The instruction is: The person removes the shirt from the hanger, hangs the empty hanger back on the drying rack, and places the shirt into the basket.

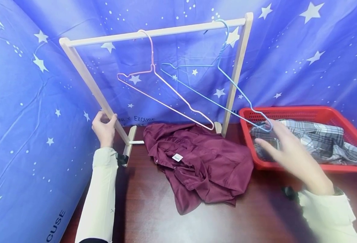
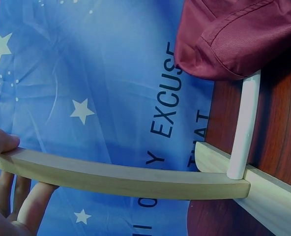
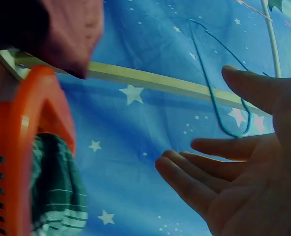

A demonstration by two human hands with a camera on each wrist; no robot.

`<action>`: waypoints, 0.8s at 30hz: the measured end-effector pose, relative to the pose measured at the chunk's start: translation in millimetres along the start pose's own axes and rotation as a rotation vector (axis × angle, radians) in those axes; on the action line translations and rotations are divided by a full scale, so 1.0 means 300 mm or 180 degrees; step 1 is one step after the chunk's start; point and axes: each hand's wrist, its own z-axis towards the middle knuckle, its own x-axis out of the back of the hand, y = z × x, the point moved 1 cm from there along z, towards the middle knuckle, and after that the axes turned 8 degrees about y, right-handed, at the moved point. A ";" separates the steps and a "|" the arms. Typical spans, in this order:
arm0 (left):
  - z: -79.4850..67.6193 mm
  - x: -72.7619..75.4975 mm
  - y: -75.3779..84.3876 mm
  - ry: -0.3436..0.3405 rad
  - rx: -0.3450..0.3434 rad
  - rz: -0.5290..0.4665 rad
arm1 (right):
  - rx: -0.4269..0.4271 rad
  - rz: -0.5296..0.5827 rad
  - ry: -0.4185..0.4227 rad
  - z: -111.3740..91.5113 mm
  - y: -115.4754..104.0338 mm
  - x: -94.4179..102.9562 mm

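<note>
My left hand (image 1: 104, 129) holds the left post of a wooden clothes rack (image 1: 84, 76), thumb on one side and fingers on the other. From the rack's top bar hang a pink wire hanger (image 1: 178, 93) and a blue wire hanger (image 1: 242, 92), both bare. With fingers extended, my right hand (image 1: 290, 155) is at the blue hanger's lower right corner; whether it touches the wire I cannot tell. In the right wrist view, that hand (image 3: 244, 162) has its thumb spread from the fingers. A maroon garment (image 1: 202, 165) with a white label lies crumpled beneath the hangers.
A red plastic basket (image 1: 305, 167) to the right holds a grey plaid garment (image 1: 321, 135). Blue curtains (image 1: 23, 111) with white stars close in the back and left side. The table (image 1: 154, 209) is dark reddish wood.
</note>
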 end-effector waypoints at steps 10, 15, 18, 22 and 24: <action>-0.002 0.003 0.007 0.0019 -0.0023 0.0038 | 0.0587 -0.0015 -0.0065 -0.022 0.002 -0.116; 0.000 0.002 0.002 0.0003 -0.0018 0.0034 | 0.0672 -0.0023 -0.0228 -0.019 -0.026 -0.157; 0.000 0.001 0.000 -0.0008 -0.0003 0.0005 | 0.0637 -0.0005 -0.0333 -0.017 -0.047 -0.179; 0.000 0.002 0.002 0.0003 0.0004 -0.0007 | 0.0538 -0.0013 -0.0471 -0.010 -0.071 -0.220; 0.000 0.003 0.003 0.0001 0.0001 0.0001 | 0.0520 -0.0006 -0.0518 -0.009 -0.080 -0.247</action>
